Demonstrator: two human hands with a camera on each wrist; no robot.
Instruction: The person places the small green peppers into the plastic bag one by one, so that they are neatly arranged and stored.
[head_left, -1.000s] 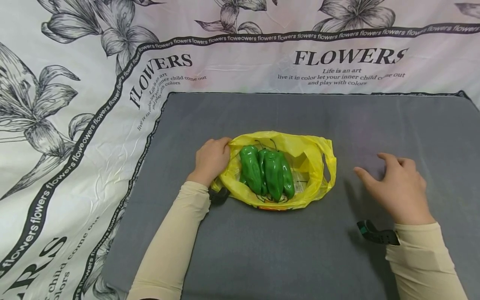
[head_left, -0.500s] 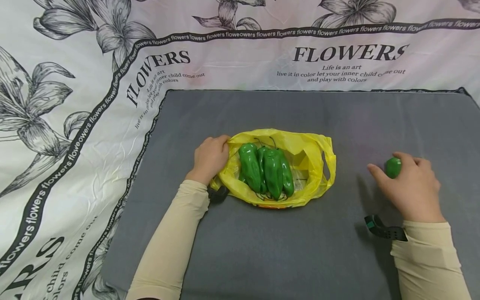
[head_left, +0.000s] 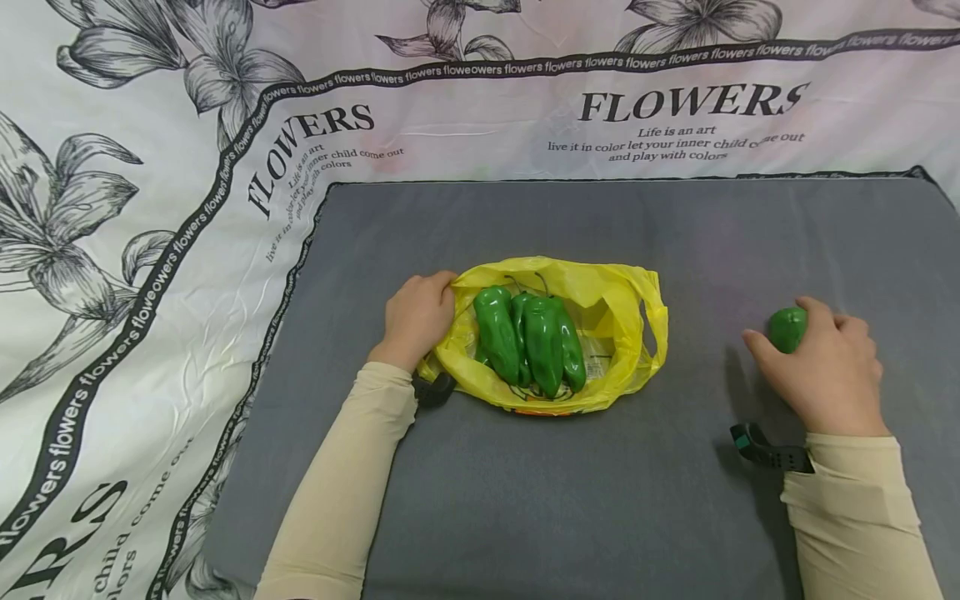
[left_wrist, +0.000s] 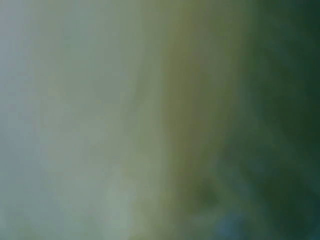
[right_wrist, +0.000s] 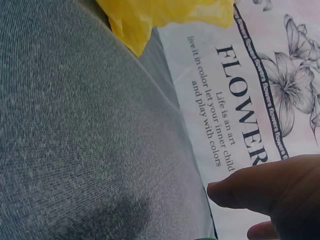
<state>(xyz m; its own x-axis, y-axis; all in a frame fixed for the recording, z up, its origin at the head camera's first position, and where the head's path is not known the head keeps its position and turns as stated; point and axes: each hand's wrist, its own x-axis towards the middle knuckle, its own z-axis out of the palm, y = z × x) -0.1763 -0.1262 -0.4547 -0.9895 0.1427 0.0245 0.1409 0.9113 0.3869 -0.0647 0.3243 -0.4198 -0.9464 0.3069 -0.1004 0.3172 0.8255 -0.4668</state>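
Note:
In the head view my left hand [head_left: 417, 318] grips the left rim of an open yellow plastic bag [head_left: 637, 292]. Inside the bag lie several glossy green peppers [head_left: 544, 346] with thin curved stems. My right hand [head_left: 832, 367] is over the right part of the table, its thumb spread away from its index finger. Beside that index finger shows the rounded end of a smooth green thing [head_left: 787, 329], probably another pepper; the hand covers the rest. In the right wrist view, fingers [right_wrist: 255, 187] of the right hand appear at the lower right. The left wrist view is too blurred to read.
A grey tabletop [head_left: 562, 500] lies beneath both hands. Around its far and left sides runs a white cloth [head_left: 465, 125] printed with flowers and lettering. A black band [head_left: 768, 450] circles the right wrist.
My right hand has shifted to the right, and the green thing near its index finger has come into view. My left hand keeps its grip on the bag, which stays in place.

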